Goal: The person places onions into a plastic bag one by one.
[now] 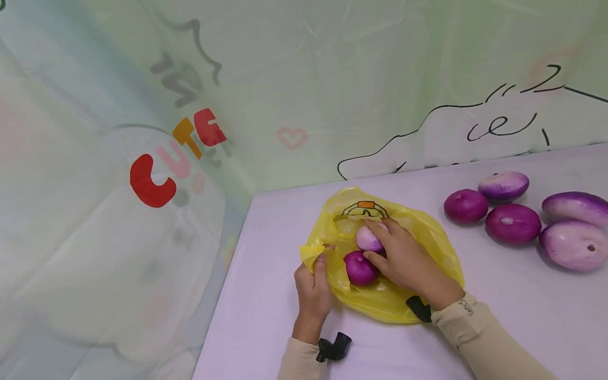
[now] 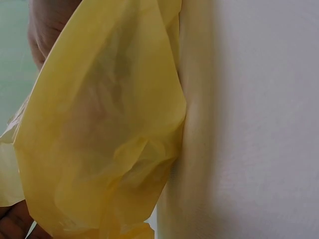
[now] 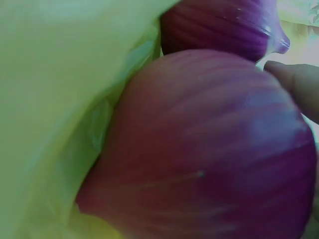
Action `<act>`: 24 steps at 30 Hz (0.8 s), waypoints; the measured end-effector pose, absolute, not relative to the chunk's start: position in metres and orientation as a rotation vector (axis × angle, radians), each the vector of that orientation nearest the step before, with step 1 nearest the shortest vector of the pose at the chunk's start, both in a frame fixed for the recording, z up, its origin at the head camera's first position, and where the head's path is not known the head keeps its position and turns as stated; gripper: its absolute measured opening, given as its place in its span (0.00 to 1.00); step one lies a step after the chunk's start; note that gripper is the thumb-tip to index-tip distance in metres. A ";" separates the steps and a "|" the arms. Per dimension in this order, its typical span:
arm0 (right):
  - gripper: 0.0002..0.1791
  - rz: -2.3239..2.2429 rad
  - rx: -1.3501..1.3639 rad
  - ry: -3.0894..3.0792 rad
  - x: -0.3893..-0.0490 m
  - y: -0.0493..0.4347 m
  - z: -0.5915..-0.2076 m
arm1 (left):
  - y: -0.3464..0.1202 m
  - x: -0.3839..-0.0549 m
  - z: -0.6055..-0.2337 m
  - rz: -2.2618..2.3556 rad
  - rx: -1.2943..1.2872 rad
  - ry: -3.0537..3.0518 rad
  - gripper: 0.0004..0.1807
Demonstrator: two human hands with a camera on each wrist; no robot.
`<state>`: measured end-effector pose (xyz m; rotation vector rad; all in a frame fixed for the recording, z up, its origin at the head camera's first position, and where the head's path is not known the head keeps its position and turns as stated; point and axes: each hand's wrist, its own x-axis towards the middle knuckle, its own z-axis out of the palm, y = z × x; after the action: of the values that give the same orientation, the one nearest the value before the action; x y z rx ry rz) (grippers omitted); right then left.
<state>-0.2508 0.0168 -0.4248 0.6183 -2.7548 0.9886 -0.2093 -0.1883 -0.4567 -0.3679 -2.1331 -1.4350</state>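
Green-tinted cloth [image 1: 266, 68] printed with cartoon outlines, a small pink heart [image 1: 292, 138] and the bright word CUTE [image 1: 153, 184] hangs behind a pale table [image 1: 252, 295], and I see a person's two hands at work over it. The right hand [image 1: 409, 261] reaches across the bag from the right, its fingers bent over the pale onion [image 1: 368, 238] and its thumb at that onion's lower edge, so the onion is grasped between them. The thumb tip also sits right by the dark onion [image 1: 361, 268], which lies just beside the pale one, nearer the person. On the other side, the left hand [image 1: 313, 290] pinches the rim of the yellow bag [image 1: 434, 258], thumb up along the folded plastic. Both onions are at the bag's opening, with yellow film spread around and beneath them; I cannot tell how deep they sit. From the left wrist, the bag's crumpled side hides most of the work. Printed on its far part is a black-lined drawing with an orange patch [image 1: 366, 204]. Cream sleeves [image 1: 489, 338] cover the forearms, and a black device [image 1: 334, 347] sits at each wrist. Farther right, well apart from the bag, five more purple vegetables [image 1: 513, 224] cluster on the table, some dark, some streaked with white.
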 end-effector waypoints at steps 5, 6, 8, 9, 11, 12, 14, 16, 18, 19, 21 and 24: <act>0.37 0.944 0.635 -2.761 -0.252 0.017 -0.428 | -0.188 -0.209 -0.457 -1.436 -0.368 -2.129 0.16; 0.37 0.932 0.638 -2.770 -0.252 0.017 -0.428 | -0.188 -0.209 -0.457 -1.437 -0.368 -2.130 0.16; 0.37 0.914 0.638 -2.792 -0.252 0.017 -0.429 | -0.188 -0.209 -0.457 -1.439 -0.369 -2.130 0.16; 0.37 0.911 0.638 -2.801 -0.252 0.017 -0.429 | -0.188 -0.209 -0.457 -1.439 -0.370 -2.130 0.16; 0.37 0.914 0.635 -2.817 -0.251 0.018 -0.429 | -0.188 -0.209 -0.457 -1.435 -0.369 -2.131 0.16; 0.37 0.920 0.636 -2.820 -0.251 0.018 -0.429 | -0.188 -0.209 -0.457 -1.433 -0.369 -2.132 0.16; 0.37 0.934 0.637 -2.826 -0.249 0.019 -0.427 | -0.188 -0.209 -0.457 -1.433 -0.371 -2.131 0.16; 0.37 0.940 0.638 -2.833 -0.247 0.019 -0.421 | -0.188 -0.209 -0.458 -1.436 -0.374 -2.129 0.16; 0.36 0.943 0.641 -2.838 -0.245 0.019 -0.413 | -0.188 -0.210 -0.458 -1.444 -0.375 -2.129 0.16; 0.35 0.945 0.643 -2.840 -0.243 0.020 -0.408 | -0.189 -0.210 -0.459 -1.451 -0.375 -2.130 0.16; 0.34 0.954 0.653 -2.837 -0.240 0.021 -0.398 | -0.189 -0.210 -0.460 -1.455 -0.370 -2.133 0.16; 0.30 0.977 0.687 -2.795 -0.235 0.024 -0.386 | -0.189 -0.211 -0.461 -1.450 -0.361 -2.138 0.16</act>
<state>-0.2347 0.0243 -0.3857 0.6874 -2.7947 0.9767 -0.2111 -0.1891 -0.4612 -0.3608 -2.1375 -1.4499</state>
